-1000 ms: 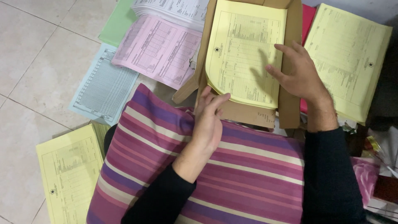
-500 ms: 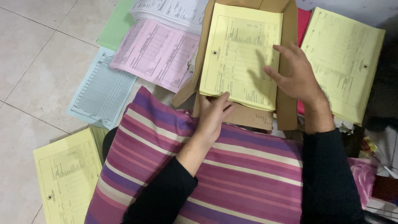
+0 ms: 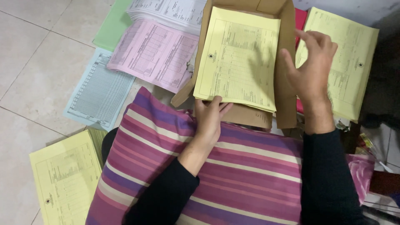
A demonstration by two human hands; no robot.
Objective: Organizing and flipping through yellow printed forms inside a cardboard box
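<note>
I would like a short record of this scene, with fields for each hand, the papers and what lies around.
left hand: holds the near edge of the yellow stack
right hand: raised, fingers spread, above the box's right wall, holding nothing
yellow stack: lies in the open cardboard box
under forearms: striped purple pillow
floor, left: pink forms, blue sheet, green sheet, more yellow forms
right of box: second yellow pile

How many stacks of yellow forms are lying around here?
3. One stack in the cardboard box, under the left hand. One on the right, behind the right hand. One on the floor at lower left. More may be hidden.
</note>
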